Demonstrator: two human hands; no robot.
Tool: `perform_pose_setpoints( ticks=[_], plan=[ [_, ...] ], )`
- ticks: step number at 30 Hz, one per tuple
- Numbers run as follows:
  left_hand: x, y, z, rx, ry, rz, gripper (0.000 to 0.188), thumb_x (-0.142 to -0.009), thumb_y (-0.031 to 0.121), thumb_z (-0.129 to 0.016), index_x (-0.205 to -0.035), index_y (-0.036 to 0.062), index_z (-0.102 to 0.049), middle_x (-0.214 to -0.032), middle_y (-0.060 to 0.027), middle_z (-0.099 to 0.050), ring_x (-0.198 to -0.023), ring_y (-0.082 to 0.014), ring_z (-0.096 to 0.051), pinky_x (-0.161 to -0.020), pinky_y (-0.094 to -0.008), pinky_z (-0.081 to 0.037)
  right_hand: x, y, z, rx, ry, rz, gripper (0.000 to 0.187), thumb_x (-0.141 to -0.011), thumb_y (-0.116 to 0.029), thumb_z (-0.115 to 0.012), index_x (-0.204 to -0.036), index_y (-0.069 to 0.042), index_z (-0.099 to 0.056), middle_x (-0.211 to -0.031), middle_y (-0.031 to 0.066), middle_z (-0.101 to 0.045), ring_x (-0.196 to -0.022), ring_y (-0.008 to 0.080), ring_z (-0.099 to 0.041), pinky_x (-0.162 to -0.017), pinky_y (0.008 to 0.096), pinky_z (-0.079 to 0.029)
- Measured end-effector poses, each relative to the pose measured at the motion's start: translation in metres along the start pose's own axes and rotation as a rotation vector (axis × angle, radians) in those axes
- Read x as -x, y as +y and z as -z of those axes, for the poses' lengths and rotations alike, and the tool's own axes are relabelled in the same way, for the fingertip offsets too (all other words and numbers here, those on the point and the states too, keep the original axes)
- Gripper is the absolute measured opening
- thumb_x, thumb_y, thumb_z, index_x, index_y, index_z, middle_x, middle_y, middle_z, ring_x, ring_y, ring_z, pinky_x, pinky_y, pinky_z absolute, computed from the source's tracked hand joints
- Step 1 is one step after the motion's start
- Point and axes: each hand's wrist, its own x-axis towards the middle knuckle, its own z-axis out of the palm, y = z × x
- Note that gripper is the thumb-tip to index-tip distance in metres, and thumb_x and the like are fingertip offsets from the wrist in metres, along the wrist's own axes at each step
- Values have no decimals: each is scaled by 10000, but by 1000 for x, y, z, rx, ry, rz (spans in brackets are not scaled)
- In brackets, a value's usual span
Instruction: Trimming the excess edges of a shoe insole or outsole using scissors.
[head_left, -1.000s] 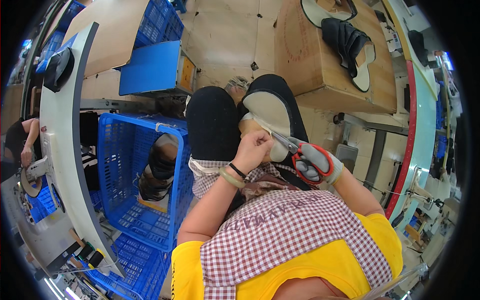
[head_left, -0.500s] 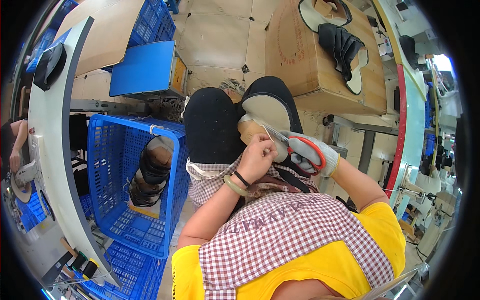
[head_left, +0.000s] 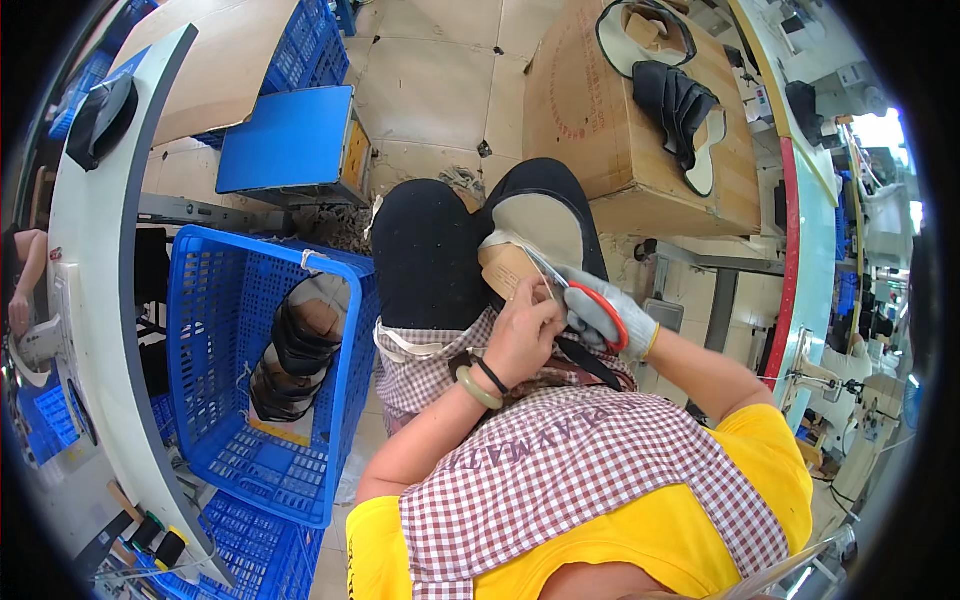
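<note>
Bare left hand (head_left: 525, 335), fingers bunched at a beige-and-black shoe piece (head_left: 540, 222), cannot tell whether gripping, gloved right hand (head_left: 612, 322) just beside it, curled around red-handled scissors (head_left: 606, 299), shoe piece just ahead of the 2 hands, blue basket (head_left: 215, 350) to their left

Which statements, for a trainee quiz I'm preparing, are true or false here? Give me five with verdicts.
1. The gloved right hand holds red-handled scissors. True.
2. Both hands wear gloves. False: the left hand is bare.
3. A black strappy shoe lies on the cardboard box. True.
4. The crate beside the person's left leg is red. False: it is a blue plastic crate.
5. The sole nearest the scissors is black. False: the cream shoe sole is nearest.
</note>
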Motion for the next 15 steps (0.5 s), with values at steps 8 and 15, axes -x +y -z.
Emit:
perform_pose_setpoints(
  ticks=[8, 15],
  plan=[
    [6, 17, 0, 17, -106, -101, 82, -761, 10, -662, -827, 15, -613, -1285, -221, -437, -1145, -389, -500, -964, -393, -424, 27, 19, 19, -635, -222, -69, 373, -968, -438, -454, -1207, -151, -477, -714, -4, -529, -427, 57, -377, -351, 170, -279],
    [5, 18, -2, -52, -125, -184, 106, -747, 5, -673, -823, 30, -604, -1310, -214, -422, -1162, -400, -477, -943, -407, -429, 22, 13, 28, -370, -90, -1, 439, -955, -428, -495, -1264, -118, -469, -737, 7, -573, -451, 49, -428, -383, 162, -311]
  ],
)
